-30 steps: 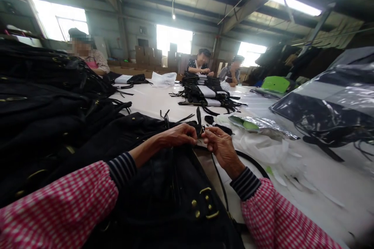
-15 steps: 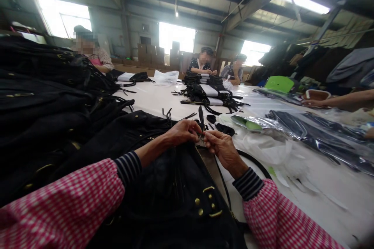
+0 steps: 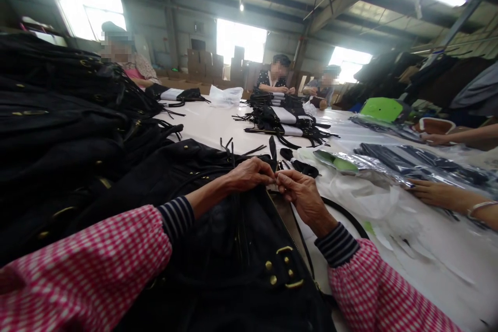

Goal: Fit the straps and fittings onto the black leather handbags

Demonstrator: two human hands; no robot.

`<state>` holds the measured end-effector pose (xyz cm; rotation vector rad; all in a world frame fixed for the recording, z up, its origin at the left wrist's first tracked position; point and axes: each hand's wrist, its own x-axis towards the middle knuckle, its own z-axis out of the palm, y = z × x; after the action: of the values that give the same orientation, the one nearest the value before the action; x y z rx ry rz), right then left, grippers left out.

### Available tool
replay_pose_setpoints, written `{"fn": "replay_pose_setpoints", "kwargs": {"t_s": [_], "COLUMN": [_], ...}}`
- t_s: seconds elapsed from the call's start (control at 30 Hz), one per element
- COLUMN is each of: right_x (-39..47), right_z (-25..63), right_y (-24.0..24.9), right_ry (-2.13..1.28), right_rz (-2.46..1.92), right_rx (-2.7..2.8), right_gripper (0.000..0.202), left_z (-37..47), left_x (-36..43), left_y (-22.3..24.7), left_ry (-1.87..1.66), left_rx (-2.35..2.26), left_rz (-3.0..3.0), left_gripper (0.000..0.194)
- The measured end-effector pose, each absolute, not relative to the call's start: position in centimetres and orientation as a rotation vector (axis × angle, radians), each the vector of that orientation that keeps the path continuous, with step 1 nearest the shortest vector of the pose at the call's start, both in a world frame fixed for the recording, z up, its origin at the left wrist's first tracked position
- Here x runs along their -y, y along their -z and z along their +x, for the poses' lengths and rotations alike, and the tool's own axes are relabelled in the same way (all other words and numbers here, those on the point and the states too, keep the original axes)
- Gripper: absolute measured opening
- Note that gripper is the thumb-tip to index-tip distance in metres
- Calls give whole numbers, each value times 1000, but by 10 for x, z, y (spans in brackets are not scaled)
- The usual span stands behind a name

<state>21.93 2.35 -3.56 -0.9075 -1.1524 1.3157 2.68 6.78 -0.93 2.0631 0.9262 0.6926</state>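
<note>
A black bag (image 3: 218, 270) with gold studs, buckles and a long zipper lies under my forearms. My left hand (image 3: 252, 174) is closed in a pinch at the bag's upper end. Its fingertips meet those of my right hand (image 3: 303, 194), which is also pinched. What sits between the fingertips is too small to make out. A dark strap tip (image 3: 273, 150) stands up just behind the fingers. Beyond my right hand lies a small black bundle (image 3: 305, 167). A black strap (image 3: 350, 218) curves out past my right wrist.
Black bags (image 3: 58, 150) are heaped at the left. Banded black straps (image 3: 288, 119) are stacked on the white table (image 3: 202, 124). Plastic-wrapped dark items (image 3: 420, 166) and a green object (image 3: 381, 109) lie right, near another person's hands (image 3: 443, 194). Several people sit across the table.
My two hands remain together, with the fingertips shifted slightly against each other. At the right, another person's hand has reached in over the plastic-wrapped items. The whole view has shifted a little.
</note>
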Motion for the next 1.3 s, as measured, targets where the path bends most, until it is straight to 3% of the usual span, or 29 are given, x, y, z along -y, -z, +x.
{"fn": "replay_pose_setpoints", "kwargs": {"t_s": [0.9, 1.3], "right_x": [-23, -24], "right_z": [214, 220], "right_y": [46, 45], "right_ry": [-1258, -1326], "right_rz": [-1050, -1012], "right_rx": [1130, 1133], "right_gripper": [35, 35], "left_z": [36, 36], "left_x": [-52, -51], "left_y": [1, 2], "left_ry": [-667, -729], "left_rx": [-1279, -1218], "left_rz": [2325, 2235], "left_gripper": [19, 15]}}
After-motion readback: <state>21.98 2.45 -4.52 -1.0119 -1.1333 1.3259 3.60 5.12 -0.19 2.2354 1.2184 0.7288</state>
